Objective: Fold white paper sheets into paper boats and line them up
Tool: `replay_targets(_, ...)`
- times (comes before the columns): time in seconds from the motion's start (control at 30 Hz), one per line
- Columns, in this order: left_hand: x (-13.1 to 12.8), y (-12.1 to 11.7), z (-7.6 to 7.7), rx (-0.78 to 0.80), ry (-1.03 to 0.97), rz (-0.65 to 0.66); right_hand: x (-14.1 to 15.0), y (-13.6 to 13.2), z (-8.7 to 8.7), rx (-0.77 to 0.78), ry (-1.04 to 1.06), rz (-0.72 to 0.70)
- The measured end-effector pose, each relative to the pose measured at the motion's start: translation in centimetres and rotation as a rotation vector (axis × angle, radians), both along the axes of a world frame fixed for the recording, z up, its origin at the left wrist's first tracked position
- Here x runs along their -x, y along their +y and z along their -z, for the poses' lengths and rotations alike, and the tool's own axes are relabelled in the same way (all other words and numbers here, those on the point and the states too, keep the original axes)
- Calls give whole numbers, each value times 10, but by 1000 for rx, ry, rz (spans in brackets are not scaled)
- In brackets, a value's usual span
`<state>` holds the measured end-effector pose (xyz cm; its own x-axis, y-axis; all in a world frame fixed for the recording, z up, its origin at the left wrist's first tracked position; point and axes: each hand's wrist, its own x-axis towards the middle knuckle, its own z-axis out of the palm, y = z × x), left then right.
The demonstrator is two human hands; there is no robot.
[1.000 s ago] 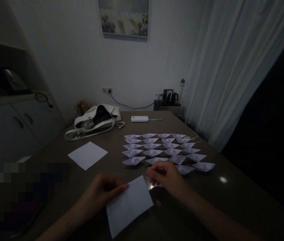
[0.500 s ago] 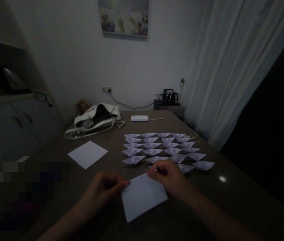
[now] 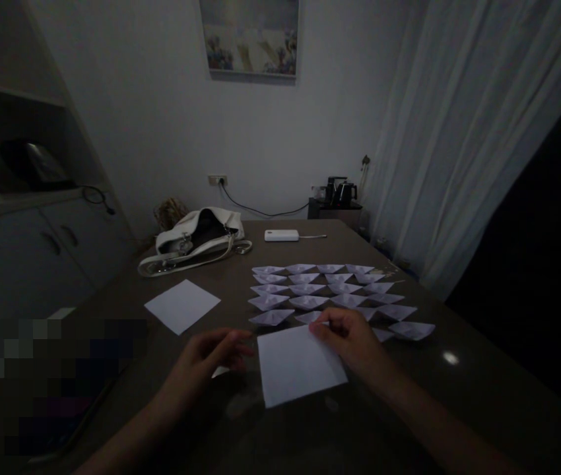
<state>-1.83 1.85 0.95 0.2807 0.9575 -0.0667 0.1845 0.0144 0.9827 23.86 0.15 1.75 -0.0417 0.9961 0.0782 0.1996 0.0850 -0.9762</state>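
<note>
A white sheet of paper hangs tilted above the table, its top edge pinched near the right corner by my right hand. Just left of the sheet is my left hand, its fingers loosely apart and off the paper. A small pale patch shows under that hand; I cannot tell whether it is paper or a reflection. Beyond my hands stand several folded paper boats in rows, the nearest partly covered by the right hand and the sheet. Farther left, a square of white paper lies flat on the table.
The dark table also carries a white handbag at the back left and a white power bank with a short cable at the back. A pale curtain hangs on the right. Blurred blocks mask the lower left.
My left hand has let go of the sheet's left edge and its fingers have parted. The sheet, held by my right hand, has risen and shifted right. The view has turned slightly left.
</note>
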Motion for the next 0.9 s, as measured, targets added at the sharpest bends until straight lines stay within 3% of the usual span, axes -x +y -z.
replay_targets(0.23, -22, -24, 7, 39, 165, 46, 27, -13, 14, -57, -59, -64)
replay_targets(0.4, -21, -19, 8, 38, 71, 21, 30, -16, 16, -109, -6, -18)
replay_targets(0.53, -21, -17, 10, 67, -18, 12, 32, -27, 11, -48, 219, -312)
replay_targets(0.63, -21, -17, 12, 111, -63, 50, 30, -32, 7, -144, 7, -423)
replay_targets(0.73, -22, -19, 14, 108, -58, 109, 31, -31, 7, -213, -168, -399)
replay_targets(0.9, -25, -27, 15, 117, -47, 268, 39, -25, 18, -142, -171, -201)
